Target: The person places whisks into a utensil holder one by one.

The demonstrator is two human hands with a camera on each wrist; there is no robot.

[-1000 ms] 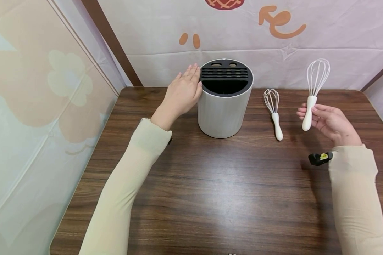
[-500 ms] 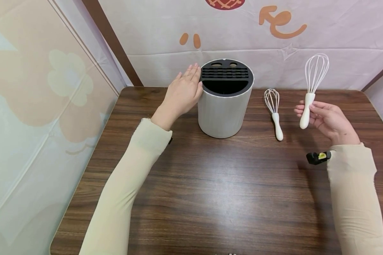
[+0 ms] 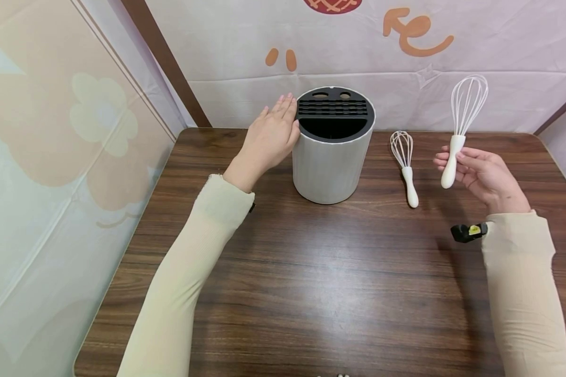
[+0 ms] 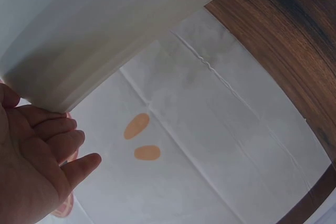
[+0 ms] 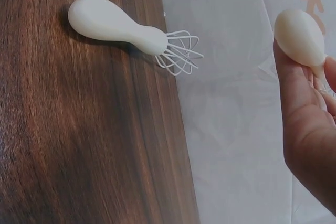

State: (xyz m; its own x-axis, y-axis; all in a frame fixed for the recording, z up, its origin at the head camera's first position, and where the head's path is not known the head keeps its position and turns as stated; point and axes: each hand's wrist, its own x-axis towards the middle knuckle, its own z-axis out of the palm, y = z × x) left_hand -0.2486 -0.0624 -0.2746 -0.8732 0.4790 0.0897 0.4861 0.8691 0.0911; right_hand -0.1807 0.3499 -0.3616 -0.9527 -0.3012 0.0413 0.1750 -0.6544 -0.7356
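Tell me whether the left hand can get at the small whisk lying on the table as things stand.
Probably not directly. The left hand rests against the left side of the holder, and the small whisk lies beyond its right side. The holder stands between them, so the hand would have to go round or over it.

The holder (image 3: 332,146) is standing on the table (image 3: 311,293) toward the back, the left hand (image 3: 271,137) touching its left side. A small whisk (image 3: 404,165) is lying to its right, and further right the right hand (image 3: 483,175) is holding a larger whisk (image 3: 459,128) upright above the table.

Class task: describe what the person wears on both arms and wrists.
Both arms wear long, snug, pale cream sleeves that end at the wrist, leaving the left hand and right hand bare. A small black device with a yellow mark sits at the right wrist.
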